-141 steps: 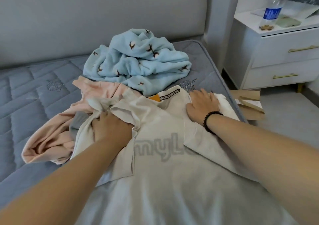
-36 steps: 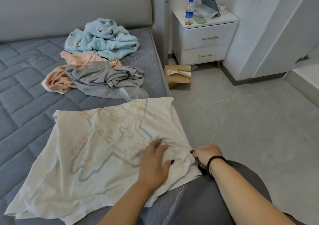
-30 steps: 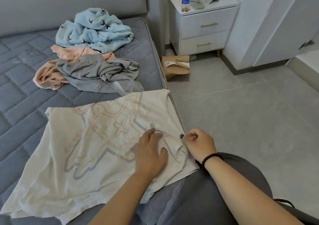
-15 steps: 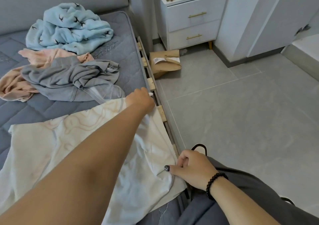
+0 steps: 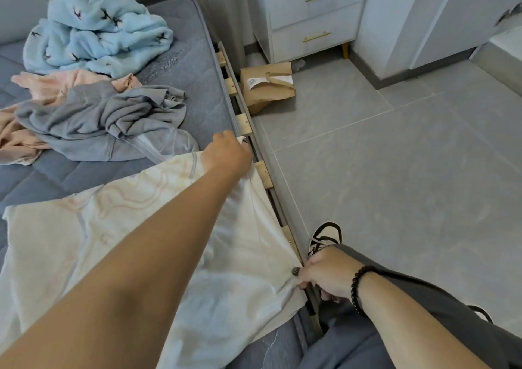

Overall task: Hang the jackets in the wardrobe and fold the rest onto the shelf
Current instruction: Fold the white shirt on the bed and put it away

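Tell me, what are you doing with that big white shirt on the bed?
A person is laying a cream T-shirt flat on the bed to fold it. The left hand grips its far corner at the mattress edge, and the right hand pinches the near corner. A grey garment, a pink one and a fluffy blue one lie crumpled further up the bed, not yet folded.

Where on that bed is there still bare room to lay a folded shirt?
Bare mattress shows between the blue blanket, the grey garment and the bed's edge. The near part is covered by the white shirt.
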Demonstrator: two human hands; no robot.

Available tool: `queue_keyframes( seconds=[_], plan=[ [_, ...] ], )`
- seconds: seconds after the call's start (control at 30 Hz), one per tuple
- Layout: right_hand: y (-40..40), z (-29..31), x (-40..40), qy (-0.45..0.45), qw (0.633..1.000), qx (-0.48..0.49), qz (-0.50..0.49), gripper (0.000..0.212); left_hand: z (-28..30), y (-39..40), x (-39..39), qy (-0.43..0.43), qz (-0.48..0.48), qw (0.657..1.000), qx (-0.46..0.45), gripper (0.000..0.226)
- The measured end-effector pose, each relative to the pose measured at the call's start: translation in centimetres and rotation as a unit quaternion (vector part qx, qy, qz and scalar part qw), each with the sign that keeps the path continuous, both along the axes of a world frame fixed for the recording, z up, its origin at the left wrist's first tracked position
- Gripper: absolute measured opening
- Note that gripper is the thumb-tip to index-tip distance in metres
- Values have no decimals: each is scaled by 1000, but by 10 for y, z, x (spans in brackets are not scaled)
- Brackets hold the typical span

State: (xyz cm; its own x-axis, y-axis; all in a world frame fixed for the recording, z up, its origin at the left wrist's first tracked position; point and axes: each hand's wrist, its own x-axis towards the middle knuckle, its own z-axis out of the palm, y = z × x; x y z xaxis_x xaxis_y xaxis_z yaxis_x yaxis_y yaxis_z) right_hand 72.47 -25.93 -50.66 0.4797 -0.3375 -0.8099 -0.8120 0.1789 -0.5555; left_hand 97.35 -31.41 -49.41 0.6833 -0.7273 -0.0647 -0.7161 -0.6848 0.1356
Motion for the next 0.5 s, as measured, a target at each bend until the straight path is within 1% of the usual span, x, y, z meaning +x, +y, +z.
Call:
queue_keyframes(
  seconds=[0.03, 0.07, 0.1, 0.13, 0.17, 0.2, 0.23, 0.27, 0.3, 0.33, 0.4, 0.47, 0.5],
  plan=[
    [1, -3, -1, 16, 1000, -11, -1, 7, -1, 5, -6, -4, -2, 1000, -2, 46],
    [2, -5, 0, 24, 999, -25, -2, 12, -2, 10, -14, -13, -4, 1000, 4, 51],
    [4, -7, 1, 15, 1000, -21, -17, 25, -3, 15, -21, -24, -5, 1000, 19, 57],
    [6, -7, 3, 0, 999, 2, -49, 44, -4, 20, -28, -34, -6, 999, 40, 63],
    [7, -6, 6, -18, 995, 43, -90, 67, -5, 24, -34, -36, -4, 997, 61, 68],
    [9, -3, 9, -44, 987, 86, -125, 85, -6, 26, -38, -24, 3, 997, 76, 70],
    [12, 0, 12, -74, 978, 124, -154, 95, -5, 28, -39, -2, 14, 997, 77, 68],
    [14, 2, 13, -94, 970, 144, -169, 98, -3, 29, -40, 25, 26, 997, 71, 63],
    [14, 4, 14, -107, 968, 148, -172, 95, 0, 31, -39, 48, 34, 996, 65, 56],
    [14, 7, 14, -119, 967, 144, -173, 86, 3, 32, -39, 66, 37, 995, 65, 50],
    [15, 12, 14, -149, 966, 118, -173, 59, 8, 34, -36, 100, 41, 992, 63, 41],
    [19, 15, 16, -157, 968, 62, -188, 37, 17, 39, -32, 144, 46, 988, 39, 41],
    [21, 16, 17, -158, 966, 28, -202, 33, 21, 40, -28, 172, 38, 984, 22, 43]
  ],
)
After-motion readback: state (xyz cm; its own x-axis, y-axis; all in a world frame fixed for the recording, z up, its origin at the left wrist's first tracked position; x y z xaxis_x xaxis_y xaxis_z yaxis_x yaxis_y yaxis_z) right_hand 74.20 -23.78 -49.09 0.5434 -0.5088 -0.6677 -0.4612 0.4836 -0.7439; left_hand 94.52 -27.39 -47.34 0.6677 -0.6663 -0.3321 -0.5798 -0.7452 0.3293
